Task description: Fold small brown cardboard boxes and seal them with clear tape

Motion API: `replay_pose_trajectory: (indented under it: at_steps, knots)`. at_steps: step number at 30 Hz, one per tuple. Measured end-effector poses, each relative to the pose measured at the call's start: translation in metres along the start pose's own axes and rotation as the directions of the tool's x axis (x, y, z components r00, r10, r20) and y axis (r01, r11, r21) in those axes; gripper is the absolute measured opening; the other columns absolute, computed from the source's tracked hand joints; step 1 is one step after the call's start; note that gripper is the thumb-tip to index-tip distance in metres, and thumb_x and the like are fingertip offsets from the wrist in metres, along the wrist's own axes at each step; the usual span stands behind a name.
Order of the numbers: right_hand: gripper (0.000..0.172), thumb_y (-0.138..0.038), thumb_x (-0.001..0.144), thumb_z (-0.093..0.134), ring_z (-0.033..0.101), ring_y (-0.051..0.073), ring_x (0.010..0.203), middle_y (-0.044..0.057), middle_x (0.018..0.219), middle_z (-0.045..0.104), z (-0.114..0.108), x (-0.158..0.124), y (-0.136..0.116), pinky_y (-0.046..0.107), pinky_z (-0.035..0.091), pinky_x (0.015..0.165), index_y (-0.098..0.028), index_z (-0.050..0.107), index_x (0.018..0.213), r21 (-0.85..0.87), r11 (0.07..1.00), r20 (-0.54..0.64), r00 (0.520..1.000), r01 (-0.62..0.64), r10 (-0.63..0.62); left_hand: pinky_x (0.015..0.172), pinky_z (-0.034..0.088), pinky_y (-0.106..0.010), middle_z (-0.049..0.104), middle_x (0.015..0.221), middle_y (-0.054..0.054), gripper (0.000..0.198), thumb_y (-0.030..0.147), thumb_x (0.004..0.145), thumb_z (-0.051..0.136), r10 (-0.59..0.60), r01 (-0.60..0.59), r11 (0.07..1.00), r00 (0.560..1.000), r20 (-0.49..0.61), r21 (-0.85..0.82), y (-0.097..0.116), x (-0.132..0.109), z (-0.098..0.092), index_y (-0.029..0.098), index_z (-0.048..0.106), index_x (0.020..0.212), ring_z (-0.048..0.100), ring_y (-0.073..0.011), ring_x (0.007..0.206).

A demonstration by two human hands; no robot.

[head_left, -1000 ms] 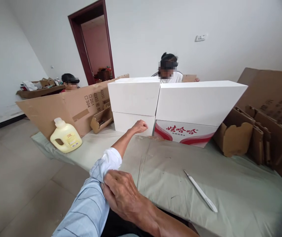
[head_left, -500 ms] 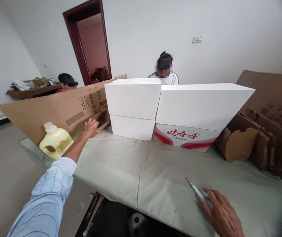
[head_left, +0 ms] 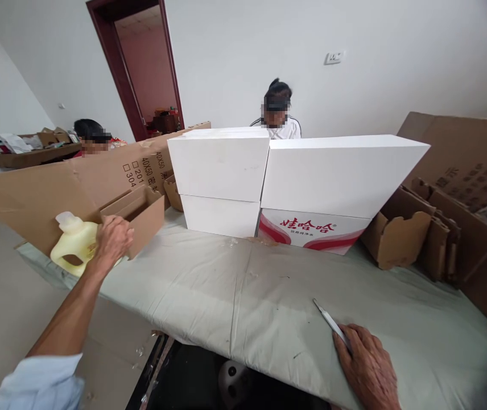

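"At the far left, what stands out?"

"One co-worker point(head_left: 90, 130), behind a large printed cardboard sheet point(head_left: 62, 182). Nearer, a pale yellow jug point(head_left: 66, 250) stands on the cloth-covered table point(head_left: 192, 279)."

"And just right of the jug?"

"The left hand point(head_left: 115, 236), its fingers curled over the near left end of an open brown box point(head_left: 149, 225), holding it in front of the sheet."

"Moving right, in the middle?"

"White boxes point(head_left: 220, 176) stacked at the far side, and beside them another white box point(head_left: 312, 230) with red lettering. A second co-worker point(head_left: 286, 130) sits behind."

"On the near right?"

"A slim white knife point(head_left: 331, 320) lies aslant, its tip pointing far left. The right hand point(head_left: 365, 359) covers its near end; I can't tell whether the fingers close round it or just rest there."

"Farthest right?"

"Brown cardboard pieces point(head_left: 401, 239), some standing side by side."
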State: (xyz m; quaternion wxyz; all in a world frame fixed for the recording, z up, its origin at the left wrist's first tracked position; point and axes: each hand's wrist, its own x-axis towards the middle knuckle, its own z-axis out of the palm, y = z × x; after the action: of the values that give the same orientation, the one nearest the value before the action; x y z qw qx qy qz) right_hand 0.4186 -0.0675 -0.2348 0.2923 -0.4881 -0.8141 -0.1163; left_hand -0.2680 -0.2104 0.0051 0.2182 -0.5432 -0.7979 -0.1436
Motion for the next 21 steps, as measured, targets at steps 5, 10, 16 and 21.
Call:
replay_pose_trajectory:
  at_steps: [5,10,16,21]
  knots:
    - [0.041,-0.049,0.109,0.043,0.070,0.036,0.097,0.017,0.108,0.074,0.001,0.013,-0.009,0.049,0.055,0.080,-0.021,0.073,0.111,0.056,0.998,-0.001,1.000,-0.013,0.013,0.098,0.057,-0.053,0.076,0.103,-0.013,0.024,0.041,0.100,0.057,0.145,-0.159,0.975,0.984,-0.099,-0.156,0.012,-0.057,-0.056,0.024,0.067,0.086,0.067,-0.0354,0.107]
    - [0.048,-0.057,0.108,0.056,0.069,0.036,0.123,0.019,0.129,0.071,-0.022,0.049,-0.060,0.055,0.057,0.107,-0.021,0.067,0.137,0.377,0.926,-0.002,1.000,-0.014,0.016,0.102,0.059,-0.049,0.077,0.107,-0.007,0.012,0.031,0.101,0.064,0.362,-0.365,0.749,0.924,-0.120,-0.553,0.091,-0.085,-0.075,0.029,0.072,0.092,0.071,-0.0313,0.113]
    - [0.098,-0.066,0.096,0.078,0.047,0.036,0.159,0.015,0.176,0.041,-0.044,0.068,-0.117,0.058,0.046,0.126,-0.037,0.028,0.175,0.730,0.653,0.395,0.905,-0.204,-0.159,0.108,0.062,-0.049,0.076,0.129,-0.010,0.020,0.018,0.103,0.061,0.548,-0.454,0.572,0.831,-0.093,-0.683,0.162,-0.117,-0.046,0.028,0.073,0.090,0.069,-0.0316,0.131]
    - [0.121,-0.074,0.086,0.084,0.034,0.039,0.166,0.018,0.182,0.029,-0.033,0.073,-0.124,0.062,0.031,0.134,-0.036,0.016,0.179,0.778,0.556,0.482,0.846,-0.292,-0.230,0.109,0.064,-0.046,0.058,0.162,-0.011,0.034,0.015,0.101,0.068,0.490,-0.449,0.623,0.862,-0.128,-0.640,0.162,-0.141,-0.040,0.032,0.072,0.130,0.065,-0.0327,0.142]
